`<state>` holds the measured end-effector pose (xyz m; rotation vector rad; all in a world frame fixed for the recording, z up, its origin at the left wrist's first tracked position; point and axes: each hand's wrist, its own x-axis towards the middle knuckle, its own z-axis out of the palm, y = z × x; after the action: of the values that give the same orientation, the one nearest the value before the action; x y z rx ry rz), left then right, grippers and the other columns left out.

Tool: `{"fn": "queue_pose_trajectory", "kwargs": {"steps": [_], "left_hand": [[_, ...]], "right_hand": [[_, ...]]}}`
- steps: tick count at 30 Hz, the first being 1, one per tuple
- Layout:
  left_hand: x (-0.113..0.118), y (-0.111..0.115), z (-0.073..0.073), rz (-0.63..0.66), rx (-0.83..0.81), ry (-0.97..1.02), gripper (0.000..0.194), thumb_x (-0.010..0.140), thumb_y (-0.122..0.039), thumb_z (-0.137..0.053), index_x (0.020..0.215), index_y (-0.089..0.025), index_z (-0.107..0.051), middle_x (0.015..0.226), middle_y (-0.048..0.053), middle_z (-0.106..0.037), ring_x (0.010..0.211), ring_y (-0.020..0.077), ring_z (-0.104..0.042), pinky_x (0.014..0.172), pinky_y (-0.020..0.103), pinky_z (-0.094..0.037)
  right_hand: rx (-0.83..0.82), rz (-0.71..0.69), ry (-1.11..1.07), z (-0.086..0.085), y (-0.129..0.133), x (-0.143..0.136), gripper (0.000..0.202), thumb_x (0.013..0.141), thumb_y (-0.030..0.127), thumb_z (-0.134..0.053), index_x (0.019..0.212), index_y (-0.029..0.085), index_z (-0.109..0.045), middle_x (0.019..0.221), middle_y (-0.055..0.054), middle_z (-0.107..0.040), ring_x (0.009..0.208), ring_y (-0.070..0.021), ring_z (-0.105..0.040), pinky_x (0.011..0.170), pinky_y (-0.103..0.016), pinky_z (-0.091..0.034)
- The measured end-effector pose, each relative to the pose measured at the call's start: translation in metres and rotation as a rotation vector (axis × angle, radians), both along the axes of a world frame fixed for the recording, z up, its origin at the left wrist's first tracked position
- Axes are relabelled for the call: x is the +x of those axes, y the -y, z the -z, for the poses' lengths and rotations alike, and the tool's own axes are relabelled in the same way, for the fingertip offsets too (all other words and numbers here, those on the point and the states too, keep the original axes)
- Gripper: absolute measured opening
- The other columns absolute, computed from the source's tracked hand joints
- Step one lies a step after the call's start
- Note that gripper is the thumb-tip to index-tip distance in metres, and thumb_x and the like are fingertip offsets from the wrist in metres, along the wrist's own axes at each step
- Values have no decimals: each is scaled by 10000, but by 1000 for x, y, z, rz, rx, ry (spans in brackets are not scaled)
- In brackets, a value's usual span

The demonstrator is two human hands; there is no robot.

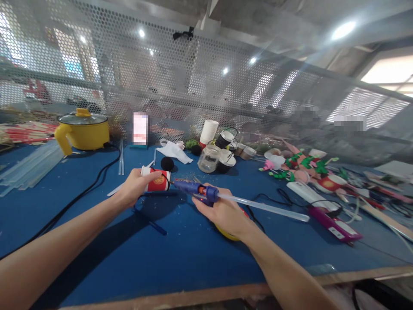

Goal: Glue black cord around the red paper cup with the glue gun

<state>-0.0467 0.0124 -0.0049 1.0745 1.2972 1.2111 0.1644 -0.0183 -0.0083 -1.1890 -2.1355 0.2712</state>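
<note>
A red and white paper cup (156, 180) lies sideways in my left hand (133, 186), its dark end facing right. My right hand (226, 211) is wrapped round a blue glue gun (195, 189), whose tip points left, close to the cup's dark end; whether they touch is unclear. From the back of the gun a long clear glue stick (264, 206) sticks out to the right. Under my right hand a yellow round object (227, 234) is partly hidden. A black ball (167, 163) sits just behind the cup.
Further back on the blue table (155, 267) stand a yellow pot (84, 131), a lit phone (140, 128), a clear jar (209, 159) and stacked white cups (209, 131). Glue sticks (32, 165) lie left; a purple device (335, 224), cables and craft flowers (300, 165) lie right.
</note>
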Motion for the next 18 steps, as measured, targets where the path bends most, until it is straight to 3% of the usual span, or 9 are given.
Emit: {"fn": "queue_pose_trajectory", "kwargs": {"steps": [10, 18], "left_hand": [[3, 2, -2, -6, -20, 10, 172, 542, -258, -679, 592, -110, -605, 525, 54, -640, 499, 171, -599, 511, 270, -454], [0, 1, 1, -12, -6, -25, 203, 537, -296, -682, 606, -119, -610, 520, 52, -640, 498, 186, -600, 479, 271, -447]], "right_hand": [[-3, -16, 79, 0, 0, 1, 146, 762, 288, -473, 652, 194, -461, 626, -9, -523, 576, -143, -506, 527, -236, -370], [-54, -14, 57, -2, 2, 0, 161, 752, 261, -483, 615, 197, -428, 571, 20, -484, 506, -115, -445, 498, -225, -333]]}}
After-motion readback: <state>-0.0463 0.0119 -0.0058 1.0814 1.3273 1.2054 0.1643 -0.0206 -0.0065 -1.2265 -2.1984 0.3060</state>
